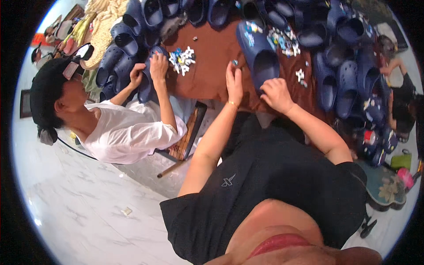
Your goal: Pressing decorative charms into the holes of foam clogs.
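A navy blue clog with small charms on its toe lies on the brown table in front of me. My right hand rests on the heel rim of this clog, fingers curled against it. My left hand reaches up beside the clog, its fingertips pinching a small blue charm. A heap of white and blue charms lies to the left, and another heap sits beyond the clog.
Many navy clogs are piled along the table's back and right side. A person in a white shirt and black cap sits at left, both hands on a clog. A wooden chair stands between us. White marble floor lies below.
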Available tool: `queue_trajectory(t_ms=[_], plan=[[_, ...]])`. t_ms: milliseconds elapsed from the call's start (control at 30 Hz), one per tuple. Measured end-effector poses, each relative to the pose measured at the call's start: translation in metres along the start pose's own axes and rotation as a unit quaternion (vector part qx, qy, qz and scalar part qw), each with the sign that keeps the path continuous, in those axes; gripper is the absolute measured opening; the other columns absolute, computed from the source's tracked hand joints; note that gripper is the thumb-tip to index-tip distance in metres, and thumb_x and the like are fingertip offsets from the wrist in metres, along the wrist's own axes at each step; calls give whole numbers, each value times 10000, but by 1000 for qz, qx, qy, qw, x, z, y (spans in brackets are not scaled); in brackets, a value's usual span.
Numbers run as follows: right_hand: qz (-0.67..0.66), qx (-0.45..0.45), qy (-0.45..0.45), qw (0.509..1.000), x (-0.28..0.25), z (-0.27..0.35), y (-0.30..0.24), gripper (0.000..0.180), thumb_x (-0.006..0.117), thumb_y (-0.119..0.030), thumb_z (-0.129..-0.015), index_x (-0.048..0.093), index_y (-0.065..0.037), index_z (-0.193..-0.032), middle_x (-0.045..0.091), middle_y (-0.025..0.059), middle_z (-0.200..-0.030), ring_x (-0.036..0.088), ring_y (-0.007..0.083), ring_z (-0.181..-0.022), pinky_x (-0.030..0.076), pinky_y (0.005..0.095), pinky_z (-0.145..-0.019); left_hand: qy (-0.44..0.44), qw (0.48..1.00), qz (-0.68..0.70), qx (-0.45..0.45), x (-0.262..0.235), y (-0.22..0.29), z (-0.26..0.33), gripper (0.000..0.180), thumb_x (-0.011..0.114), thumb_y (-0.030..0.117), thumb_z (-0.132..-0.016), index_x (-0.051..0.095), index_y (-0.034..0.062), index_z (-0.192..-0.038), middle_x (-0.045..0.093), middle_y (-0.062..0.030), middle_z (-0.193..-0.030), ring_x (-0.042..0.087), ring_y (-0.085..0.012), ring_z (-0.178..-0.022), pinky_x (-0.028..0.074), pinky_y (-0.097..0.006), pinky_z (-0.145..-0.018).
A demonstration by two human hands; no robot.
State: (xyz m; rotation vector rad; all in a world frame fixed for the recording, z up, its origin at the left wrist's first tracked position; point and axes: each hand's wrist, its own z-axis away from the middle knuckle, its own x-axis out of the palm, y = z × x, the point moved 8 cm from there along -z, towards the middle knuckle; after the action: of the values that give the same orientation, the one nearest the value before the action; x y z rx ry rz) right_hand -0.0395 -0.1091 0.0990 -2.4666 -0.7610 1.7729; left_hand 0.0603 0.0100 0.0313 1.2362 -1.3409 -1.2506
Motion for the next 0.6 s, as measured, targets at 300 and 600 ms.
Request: queue_trajectory(t_ms=[300, 600], plan=[[-160, 79, 117, 977, -2, 23, 21, 155, 565, -118, -707, 550, -40, -840, 541, 108, -868, 516, 274, -810, 411, 356, -731, -81, 958, -245, 125, 17, -9, 23, 552, 514, 18, -699, 339, 2, -1222, 403, -204, -1189, 382, -337, -1114, 311, -371, -939], [-97, 120, 186, 970, 3, -50, 122, 313, 516, -209, -771, 520, -36, -1031, 500, 151, -1097, 455, 318, -1027, 354, 381, -877, -52, 872, -334, 354, 23, 65, 31, 449, 509, -31, -631, 473, 28, -1075, 498, -184, -1043, 456, -345, -984, 355, -404, -864]])
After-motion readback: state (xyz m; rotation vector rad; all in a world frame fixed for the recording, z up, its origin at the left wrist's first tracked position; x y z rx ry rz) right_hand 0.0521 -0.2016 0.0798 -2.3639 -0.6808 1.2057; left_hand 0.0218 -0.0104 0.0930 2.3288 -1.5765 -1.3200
